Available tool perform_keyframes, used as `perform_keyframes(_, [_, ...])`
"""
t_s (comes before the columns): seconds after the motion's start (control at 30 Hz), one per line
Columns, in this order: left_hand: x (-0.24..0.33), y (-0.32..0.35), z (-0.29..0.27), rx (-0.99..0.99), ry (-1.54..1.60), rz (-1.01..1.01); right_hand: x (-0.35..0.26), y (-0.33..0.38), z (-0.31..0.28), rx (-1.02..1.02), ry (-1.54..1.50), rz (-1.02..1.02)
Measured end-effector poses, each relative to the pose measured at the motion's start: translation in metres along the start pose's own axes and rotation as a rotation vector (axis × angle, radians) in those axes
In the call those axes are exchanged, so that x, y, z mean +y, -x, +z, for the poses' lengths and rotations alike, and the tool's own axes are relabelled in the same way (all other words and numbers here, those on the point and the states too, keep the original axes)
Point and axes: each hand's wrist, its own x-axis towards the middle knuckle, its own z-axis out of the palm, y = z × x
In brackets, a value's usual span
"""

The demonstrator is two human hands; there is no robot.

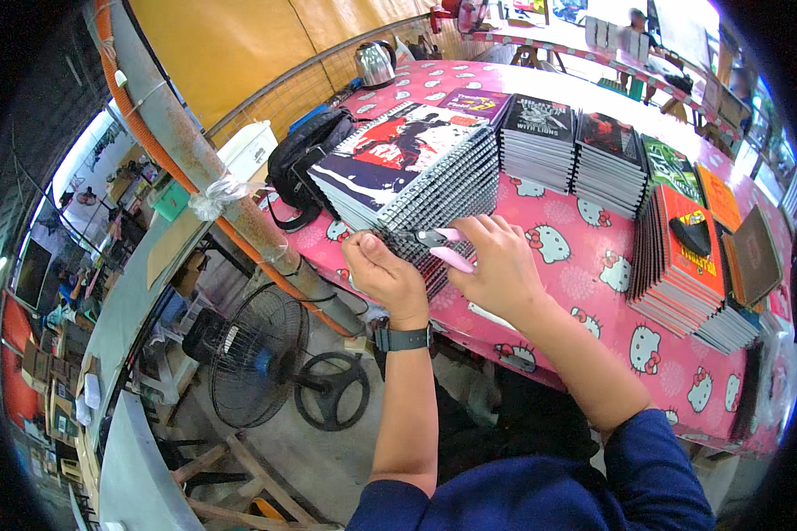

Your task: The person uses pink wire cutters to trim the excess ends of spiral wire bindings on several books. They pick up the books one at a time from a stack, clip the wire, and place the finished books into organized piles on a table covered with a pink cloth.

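In front of me stands a tall stack of spiral-bound notebooks (447, 190), the top cover dark purple, red and white. My right hand (505, 274) grips pink-handled pliers (452, 258), their dark jaws against the black spiral bindings near the stack's close corner. At that same corner my left hand (387, 276) is closed, thumb up, with its fingertips beside the coil ends. Whatever lies between those fingers is too small and hidden to make out. A dark watch (403, 340) sits on my left wrist.
More notebook stacks stand rightward: black (537, 119), dark red (608, 142), green (669, 168) and orange (686, 239). A black bag (301, 164) adjoins the main stack's left side. A rusty post (239, 212) and black fan (261, 354) flank the pink-covered table (584, 265).
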Motion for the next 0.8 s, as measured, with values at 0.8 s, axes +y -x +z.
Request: perform_keyframes(0.8, [-0.004,0.001,0.006,0.042,-0.030,0.066,0.007,0.008,0.004,-0.114,0.006,0.055])
